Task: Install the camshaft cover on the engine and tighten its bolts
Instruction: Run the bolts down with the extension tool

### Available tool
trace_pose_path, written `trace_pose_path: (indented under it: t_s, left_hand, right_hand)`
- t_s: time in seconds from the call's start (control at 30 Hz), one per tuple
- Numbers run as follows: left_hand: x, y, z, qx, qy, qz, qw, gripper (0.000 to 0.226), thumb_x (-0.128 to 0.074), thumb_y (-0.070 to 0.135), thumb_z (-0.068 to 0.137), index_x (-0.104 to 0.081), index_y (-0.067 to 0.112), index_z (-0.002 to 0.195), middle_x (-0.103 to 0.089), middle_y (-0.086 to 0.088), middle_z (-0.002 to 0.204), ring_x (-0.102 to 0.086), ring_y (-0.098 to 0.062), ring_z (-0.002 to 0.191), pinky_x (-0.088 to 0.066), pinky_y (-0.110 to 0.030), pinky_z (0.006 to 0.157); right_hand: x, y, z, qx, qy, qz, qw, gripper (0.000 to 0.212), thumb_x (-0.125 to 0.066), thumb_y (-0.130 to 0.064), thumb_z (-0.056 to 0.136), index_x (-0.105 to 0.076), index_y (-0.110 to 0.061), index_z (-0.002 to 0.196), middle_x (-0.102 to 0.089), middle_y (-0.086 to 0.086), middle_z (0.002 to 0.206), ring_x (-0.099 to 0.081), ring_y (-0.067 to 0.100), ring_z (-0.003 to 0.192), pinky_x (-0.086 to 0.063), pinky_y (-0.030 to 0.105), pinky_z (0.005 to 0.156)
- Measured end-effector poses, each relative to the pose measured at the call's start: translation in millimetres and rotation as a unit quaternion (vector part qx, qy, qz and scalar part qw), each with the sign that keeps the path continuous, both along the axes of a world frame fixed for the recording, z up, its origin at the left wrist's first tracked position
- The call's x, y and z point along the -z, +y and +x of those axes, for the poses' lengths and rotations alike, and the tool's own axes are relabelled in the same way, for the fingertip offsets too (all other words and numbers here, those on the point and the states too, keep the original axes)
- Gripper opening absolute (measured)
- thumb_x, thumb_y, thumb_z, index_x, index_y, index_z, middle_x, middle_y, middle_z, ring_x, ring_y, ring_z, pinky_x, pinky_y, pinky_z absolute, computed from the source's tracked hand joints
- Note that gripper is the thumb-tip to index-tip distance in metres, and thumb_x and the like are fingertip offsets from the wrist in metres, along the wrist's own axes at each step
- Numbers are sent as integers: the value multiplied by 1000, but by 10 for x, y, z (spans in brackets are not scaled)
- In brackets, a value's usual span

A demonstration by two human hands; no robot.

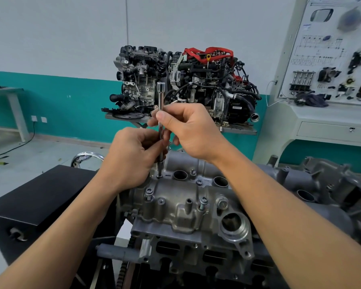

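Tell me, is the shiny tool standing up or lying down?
Standing up. The tool rests tip-down on the engine cover; the left hand and right hand hold it.

The extension bar (pixel 160 130) stands upright on the camshaft cover (pixel 181 207), seemingly over a bolt (pixel 159 175)

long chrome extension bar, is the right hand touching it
Touching. Head view shows the right hand pinching the long chrome extension bar between thumb and fingers.
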State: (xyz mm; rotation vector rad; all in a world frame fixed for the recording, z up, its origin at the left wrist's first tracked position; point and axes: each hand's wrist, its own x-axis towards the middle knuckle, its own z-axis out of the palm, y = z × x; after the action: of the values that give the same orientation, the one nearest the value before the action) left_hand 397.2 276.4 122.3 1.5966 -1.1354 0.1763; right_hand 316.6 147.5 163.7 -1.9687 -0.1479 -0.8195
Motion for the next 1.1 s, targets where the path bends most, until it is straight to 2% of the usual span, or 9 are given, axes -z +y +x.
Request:
trace_pose_path:
  t_s: [0.13, 0.2, 0.27, 0.37, 0.5, 0.63, 0.73, 0.9, 1.1]
  left_hand:
    - [-24, 28, -19, 23, -27, 10, 999, 29, -65, 17, 96, -67, 19, 68, -63, 15, 53, -58, 2, 49, -41, -9, 50]
    - [-26, 49, 20, 35, -29, 21, 999, 24, -65, 16, 96, -71, 16, 73, -69, 8, 60, -64, -3, 54, -48, -20, 53]
    - [-17, 75, 48, 49, -27, 26, 998, 19, -65, 18, 95, -75, 7, 84, -76, -8, 75, -73, -23, 71, -56, -36, 64]
    - [14, 80, 44, 47, -23, 6, 999, 19, -65, 18, 96, -75, 6, 86, -76, -10, 76, -71, -17, 66, -54, -21, 60]
    - [-15, 71, -4, 33, -18, -7, 999, 21, -64, 18, 96, -71, 22, 77, -67, 18, 59, -56, 9, 53, -39, -5, 53]
    - [-185, 101, -15, 24, -46, -44, 998, 16, -69, 19, 93, -75, 26, 80, -75, 9, 74, -71, -8, 69, -57, -26, 62]
    - [-322, 98, -98, 63, -23, -45, 997, 12, -71, 18, 92, -76, 24, 84, -77, 9, 76, -72, -3, 67, -56, -19, 61]
    - [-348, 70, -300, 122, 41, 39, 991, 11, -66, 18, 95, -75, 18, 89, -77, -3, 76, -75, -21, 67, -61, -35, 60]
    - [-293, 51, -227, 15, -66, 174, 982, 32, -70, 35, 91, -74, 14, 68, -73, -4, 65, -68, -30, 67, -56, -43, 68]
  right_hand:
    - [9, 14, -4, 38, -28, -38, 998, 19, -61, -4, 96, -70, 6, 82, -73, 23, 79, -61, 18, 47, -49, 21, 46]
    - [22, 35, 9, 54, -49, -67, 995, 20, -64, -5, 94, -71, 8, 81, -72, 21, 72, -65, 24, 48, -55, 28, 48]
    - [36, 60, 24, 68, -71, -85, 992, 19, -66, -6, 91, -73, 6, 79, -73, 16, 68, -66, 24, 48, -56, 30, 49]
    - [43, 92, 44, 74, -77, -77, 991, 19, -67, -6, 91, -73, 3, 75, -72, 12, 64, -64, 19, 44, -51, 26, 44]
    - [-34, 133, 13, 64, -51, -46, 996, 23, -63, -6, 95, -70, 6, 76, -69, 21, 66, -60, 23, 45, -50, 25, 45]
    - [-196, 185, -91, 56, -59, -47, 996, 26, -58, -8, 99, -69, 4, 79, -68, 6, 60, -57, 17, 46, -49, 24, 46]
    - [-337, 199, -219, 70, -63, -49, 994, 29, -53, -9, 101, -68, 7, 83, -67, 29, 71, -55, 25, 49, -47, 24, 44]
    - [-416, 121, -516, 75, -31, -5, 997, 27, -49, -9, 103, -64, 13, 98, -72, 12, 81, -58, 16, 53, -50, 25, 46]
    - [-289, 85, -593, 114, 23, -63, 991, 25, -49, -10, 103, -66, 9, 99, -73, 12, 87, -64, 14, 61, -52, 25, 49]
